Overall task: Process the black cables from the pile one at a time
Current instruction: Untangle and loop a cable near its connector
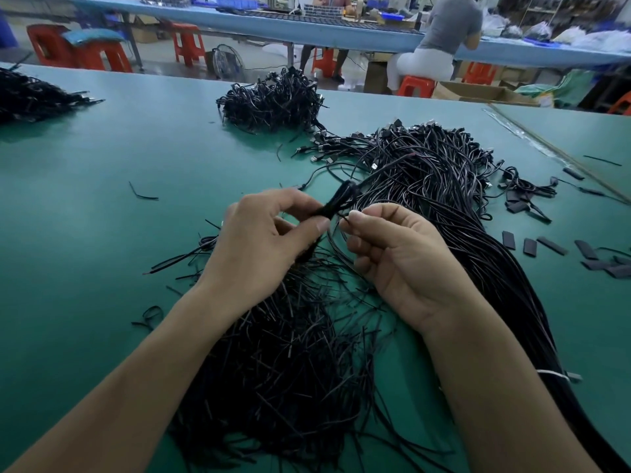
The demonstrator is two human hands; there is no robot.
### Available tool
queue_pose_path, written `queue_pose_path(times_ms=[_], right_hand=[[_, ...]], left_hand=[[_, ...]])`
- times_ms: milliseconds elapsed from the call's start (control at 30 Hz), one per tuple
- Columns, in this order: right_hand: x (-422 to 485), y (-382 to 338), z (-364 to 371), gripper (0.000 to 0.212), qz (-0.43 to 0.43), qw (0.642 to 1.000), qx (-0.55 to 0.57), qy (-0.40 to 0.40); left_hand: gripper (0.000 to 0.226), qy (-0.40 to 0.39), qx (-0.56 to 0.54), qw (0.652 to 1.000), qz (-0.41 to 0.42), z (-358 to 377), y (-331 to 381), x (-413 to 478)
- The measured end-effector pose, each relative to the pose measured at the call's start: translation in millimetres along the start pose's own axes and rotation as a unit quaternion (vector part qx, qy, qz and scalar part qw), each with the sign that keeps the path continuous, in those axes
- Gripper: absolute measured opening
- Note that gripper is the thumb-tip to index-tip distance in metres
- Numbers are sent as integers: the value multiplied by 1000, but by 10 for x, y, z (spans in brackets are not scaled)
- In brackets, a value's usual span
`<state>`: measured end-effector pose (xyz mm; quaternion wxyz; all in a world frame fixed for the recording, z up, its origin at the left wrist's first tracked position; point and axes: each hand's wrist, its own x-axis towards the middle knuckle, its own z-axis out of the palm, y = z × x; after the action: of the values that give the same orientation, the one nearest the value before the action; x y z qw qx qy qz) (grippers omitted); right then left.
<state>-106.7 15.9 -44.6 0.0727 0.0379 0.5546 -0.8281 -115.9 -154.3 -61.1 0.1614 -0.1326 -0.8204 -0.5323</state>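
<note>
Black cable (333, 241) end is pinched between thumb and forefinger of the right hand (392, 257), close beside the left hand (266, 233), which grips a dark bunch (336, 203) too blurred to say whether it is sleeving or wire. The hands are nearly touching, each clamped on its own piece, just near of the pile (444, 186), which sweeps from far centre to the near right corner. To do this step well, I judge, the right hand should keep only a short tip of cable showing so it does not flex, the left should hold the bunch steady, and the two should be brought together in line. The cable's slack loop should also stay free of the pile, so that one alone comes away. Beneath the wrists lies a heap of short offcuts (290, 353); flat sleeve pieces (529, 245) are scattered to the right. The green worktop (119, 148) also bears a coiled heap (273, 100) at far centre and another (27, 93) at far left. Beyond are red stools (186, 42), a floor fan (227, 61), a blue bench (358, 37) and a seated person (444, 39).
</note>
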Motion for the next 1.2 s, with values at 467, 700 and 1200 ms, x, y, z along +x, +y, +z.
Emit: queue_pose_path(times_ms=[467,700,1200], right_hand=[[48,-14,-404,20,-1,703,-701,122],[34,-35,-419,34,89,694,-702,134],[44,0,-385,11,52,697,-700,145]], left_hand=[[29,214,255,943,5,-356,-593,79],[34,148,294,932,-152,-423,-761,115],[25,114,290,945,-99,-361,-638,89]])
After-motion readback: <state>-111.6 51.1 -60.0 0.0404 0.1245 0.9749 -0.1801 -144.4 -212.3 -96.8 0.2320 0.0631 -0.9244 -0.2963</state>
